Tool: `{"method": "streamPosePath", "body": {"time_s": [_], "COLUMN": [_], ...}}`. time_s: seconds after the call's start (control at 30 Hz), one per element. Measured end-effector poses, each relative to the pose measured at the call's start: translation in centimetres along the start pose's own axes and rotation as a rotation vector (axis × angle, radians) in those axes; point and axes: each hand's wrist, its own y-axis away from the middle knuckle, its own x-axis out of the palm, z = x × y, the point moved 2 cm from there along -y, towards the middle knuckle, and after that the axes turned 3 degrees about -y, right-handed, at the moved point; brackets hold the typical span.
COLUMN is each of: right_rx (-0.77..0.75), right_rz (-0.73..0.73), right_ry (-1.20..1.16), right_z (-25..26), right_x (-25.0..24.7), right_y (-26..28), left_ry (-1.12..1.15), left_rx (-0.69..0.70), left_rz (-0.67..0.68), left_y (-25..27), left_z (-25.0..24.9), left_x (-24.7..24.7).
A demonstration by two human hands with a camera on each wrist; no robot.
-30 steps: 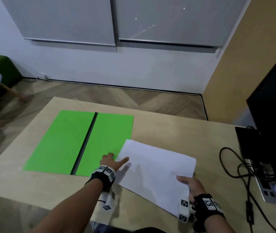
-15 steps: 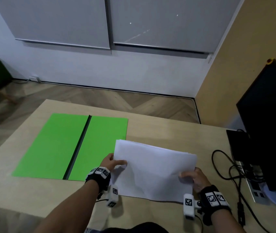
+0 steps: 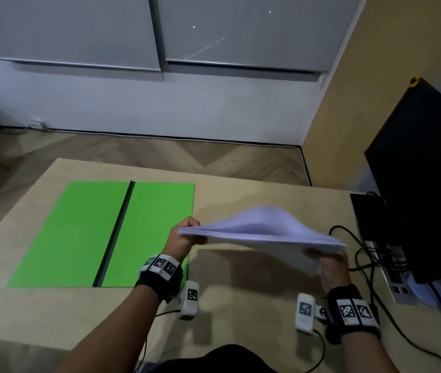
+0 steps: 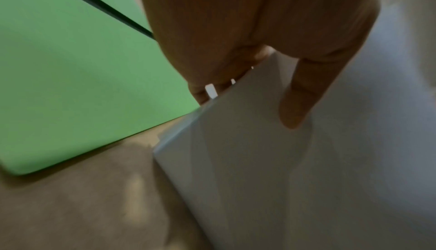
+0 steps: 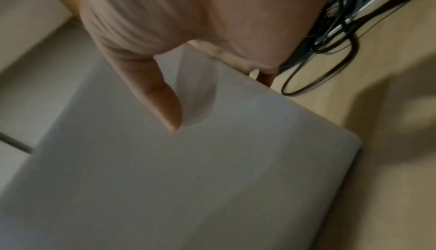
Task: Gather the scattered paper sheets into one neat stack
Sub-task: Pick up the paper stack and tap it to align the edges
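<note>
A stack of white paper sheets (image 3: 262, 230) hangs in the air above the wooden table (image 3: 241, 189), bowed upward in the middle. My left hand (image 3: 184, 235) grips its left edge, thumb (image 4: 295, 105) on one face and fingers behind the other. On the opposite side my right hand (image 3: 327, 261) grips the stack's right edge, thumb (image 5: 162, 101) pressed on the sheets (image 5: 188, 179). In the left wrist view the paper stack (image 4: 283, 179) shows several sheet edges nearly aligned.
An open green folder (image 3: 85, 232) with a black spine lies flat on the table's left half. A black monitor (image 3: 423, 184) stands at the right edge. Black cables (image 3: 359, 254) and a silver hub (image 3: 397, 281) lie beside it.
Both hands have lifted the sheets off the table; the stack went from lying flat, to raised on edge, to hanging in the air and bowed upward.
</note>
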Motion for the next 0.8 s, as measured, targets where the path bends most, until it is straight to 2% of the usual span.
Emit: {"method": "streamPosePath", "body": {"time_s": [0.1,0.2,0.3,0.53,0.67,0.8], "right_rx": [0.080,0.168,0.118,0.017,0.096,0.112], "right_rz": [-0.087,-0.127,-0.082,-0.027,-0.131,-0.119], "right_ry": [0.084,0.060,0.082,0.103,0.058,0.102], "right_z": [-1.7,-2.2,-1.2,-0.7,-1.6,-1.7], "right_x": [-1.0,-1.6,-1.1,-0.5,-0.8,-0.5], "right_y": [-0.4,-0.8,-0.6,-0.1,-0.4,-0.3], "left_ry": [-0.103,-0.159,-0.169,-0.210,-0.202,-0.228], "left_rx": [-0.033,-0.065,-0.061,0.013,-0.001,-0.055], "left_rz": [-0.039,-0.035,-0.002,-0.027,-0.087,-0.089], "left_y": [0.1,0.0,0.0,0.2,-0.1,0.1], "left_z": [2.2,2.8,2.6,2.0,2.6,3.0], "left_x": [1.0,1.9,2.6,2.9,2.6,2.8]}}
